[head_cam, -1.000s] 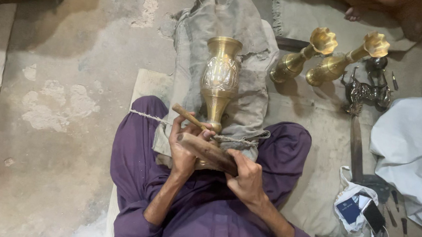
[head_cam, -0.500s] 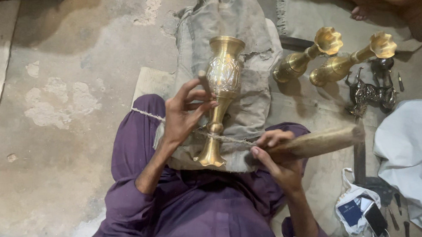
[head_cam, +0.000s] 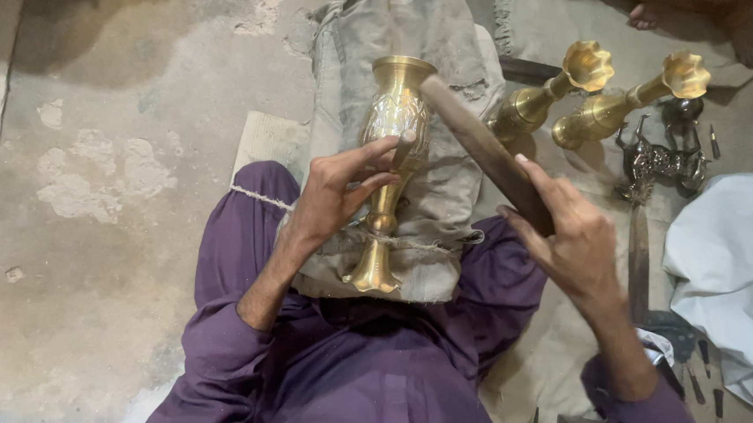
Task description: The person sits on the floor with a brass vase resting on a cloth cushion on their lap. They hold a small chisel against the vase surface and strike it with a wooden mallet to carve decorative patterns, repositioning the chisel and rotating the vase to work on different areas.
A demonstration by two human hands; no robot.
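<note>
On the grey cloth [head_cam: 441, 110] spread over the lap lies the brass vase [head_cam: 390, 151], mouth pointing away and foot toward the body. The left hand [head_cam: 334, 191] pinches a small dark tool [head_cam: 405, 149] against the vase belly. The right hand [head_cam: 569, 234] is clamped on a long dark wooden stick [head_cam: 478, 148], its far end over the vase rim. Two brass trumpet vases [head_cam: 579, 93] lie nearby.

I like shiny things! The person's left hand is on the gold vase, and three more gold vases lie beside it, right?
Not quite. The head view shows two other brass vases lying there, not three. The left hand is indeed on the brass vase.
</note>
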